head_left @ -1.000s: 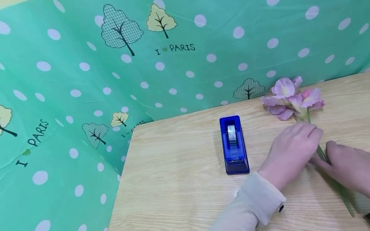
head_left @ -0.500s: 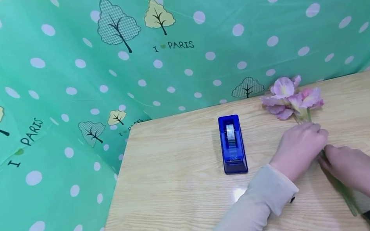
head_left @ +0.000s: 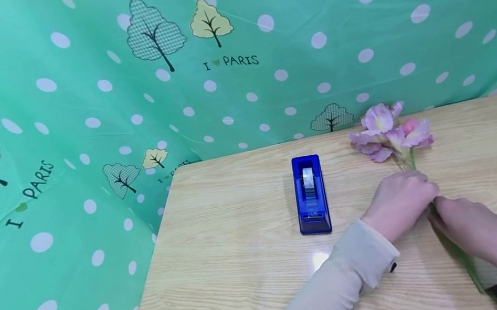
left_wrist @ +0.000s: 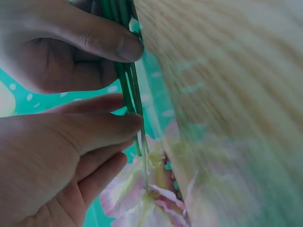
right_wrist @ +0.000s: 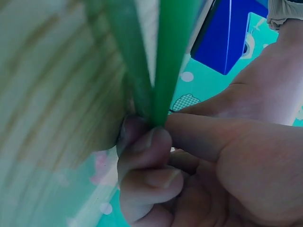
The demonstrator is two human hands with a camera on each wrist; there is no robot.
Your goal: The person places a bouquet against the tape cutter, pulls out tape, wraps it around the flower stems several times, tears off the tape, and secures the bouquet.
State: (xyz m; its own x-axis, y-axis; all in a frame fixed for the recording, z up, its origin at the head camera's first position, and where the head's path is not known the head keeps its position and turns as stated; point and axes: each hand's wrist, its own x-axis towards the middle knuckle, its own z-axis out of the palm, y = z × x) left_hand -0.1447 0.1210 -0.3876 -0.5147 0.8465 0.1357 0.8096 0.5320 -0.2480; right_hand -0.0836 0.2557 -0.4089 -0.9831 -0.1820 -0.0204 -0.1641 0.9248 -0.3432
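Green dotted cloth [head_left: 238,79] behind a wood table [head_left: 226,269]. Head: flowers [head_left: 388,132] near the table's back edge, right of the blue tape dispenser [head_left: 311,199]; left hand [head_left: 400,202] on the stems [head_left: 468,268] just below the flowers, right hand [head_left: 475,226] just beside it, farther down the stems. Left wrist: both hands pinch the stems, left nearer the flowers. Right wrist: right thumb and fingers clamped on the stems, tape dispenser beyond.
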